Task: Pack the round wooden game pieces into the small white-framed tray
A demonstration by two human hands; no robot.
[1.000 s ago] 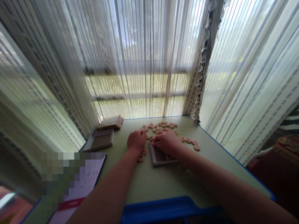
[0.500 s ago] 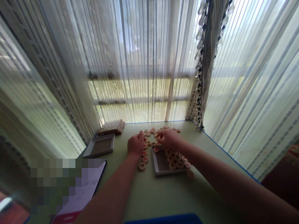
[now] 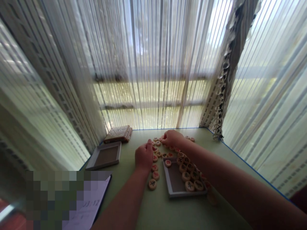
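Round wooden Chinese chess pieces [image 3: 155, 175] with red or dark characters lie in a line along the right side of my left hand [image 3: 144, 157]. That hand rests on the table with curled fingers and a raised thumb, beside the pieces; anything inside it is hidden. Farther off, my right hand [image 3: 174, 138] reaches over the far pieces, its fingers drawn together and pointing down among them. Whether a piece sits between its fingertips is not visible. Under my right forearm, a shallow box tray [image 3: 171, 182] holds several pieces in rows at its right and one red piece [image 3: 168, 163] in its upper left corner.
A second shallow tray [image 3: 96, 158] stands on the left of the green table [image 3: 127, 198], with a folded board-like stack [image 3: 118, 133] behind it. At the near left lies a device or pad with a pale face [image 3: 92, 199]. Striped sheer curtains [image 3: 153, 64] hang beyond the table.
The view has shifted, so the table things appear lower and to the right. My right hand has moved farther away over the far pieces. My left hand stays beside the line.
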